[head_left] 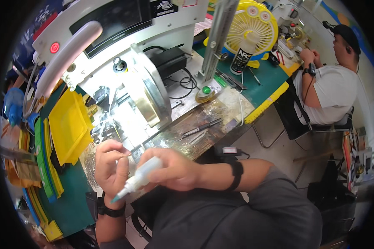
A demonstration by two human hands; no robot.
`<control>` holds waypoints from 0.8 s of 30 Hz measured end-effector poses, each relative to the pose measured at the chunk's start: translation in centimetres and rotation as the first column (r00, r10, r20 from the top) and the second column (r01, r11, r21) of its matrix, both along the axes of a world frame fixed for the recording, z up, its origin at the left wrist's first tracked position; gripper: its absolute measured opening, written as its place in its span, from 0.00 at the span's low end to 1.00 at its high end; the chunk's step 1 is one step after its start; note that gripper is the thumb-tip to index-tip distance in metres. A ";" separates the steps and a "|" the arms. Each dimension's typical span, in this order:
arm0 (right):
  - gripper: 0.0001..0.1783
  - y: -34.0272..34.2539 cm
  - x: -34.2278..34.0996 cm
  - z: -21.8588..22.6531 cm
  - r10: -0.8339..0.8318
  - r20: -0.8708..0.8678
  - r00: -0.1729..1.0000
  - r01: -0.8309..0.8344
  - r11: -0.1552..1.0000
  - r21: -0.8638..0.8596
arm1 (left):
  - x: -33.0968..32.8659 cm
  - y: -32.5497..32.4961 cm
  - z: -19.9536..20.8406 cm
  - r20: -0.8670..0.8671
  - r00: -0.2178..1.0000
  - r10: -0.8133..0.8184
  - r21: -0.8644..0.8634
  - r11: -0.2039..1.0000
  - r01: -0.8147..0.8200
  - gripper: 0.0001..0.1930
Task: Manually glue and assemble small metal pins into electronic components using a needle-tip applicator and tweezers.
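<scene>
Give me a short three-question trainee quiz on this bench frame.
1. True or false: the right hand holds a small white squeeze bottle.
2. Which way does the bottle's blue tip point? A) toward the yellow fan B) down toward the person's left wrist C) at the tweezers
3. Fill in: the left hand pinches a tiny part between thumb and ____.

Key: 1 true; 2 B; 3 forefinger.
</scene>
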State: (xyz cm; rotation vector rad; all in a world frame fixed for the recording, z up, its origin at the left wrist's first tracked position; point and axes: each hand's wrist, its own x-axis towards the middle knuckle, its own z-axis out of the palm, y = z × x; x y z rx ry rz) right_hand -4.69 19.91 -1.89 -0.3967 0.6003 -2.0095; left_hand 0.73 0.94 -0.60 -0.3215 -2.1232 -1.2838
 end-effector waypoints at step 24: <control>0.13 19.8 -21.5 -0.6 0.591 -0.803 0.079 0.997 -0.067 0.048 | 0.0 0.1 -1.8 0.373 0.927 -0.049 0.356 0.930 -0.094 0.05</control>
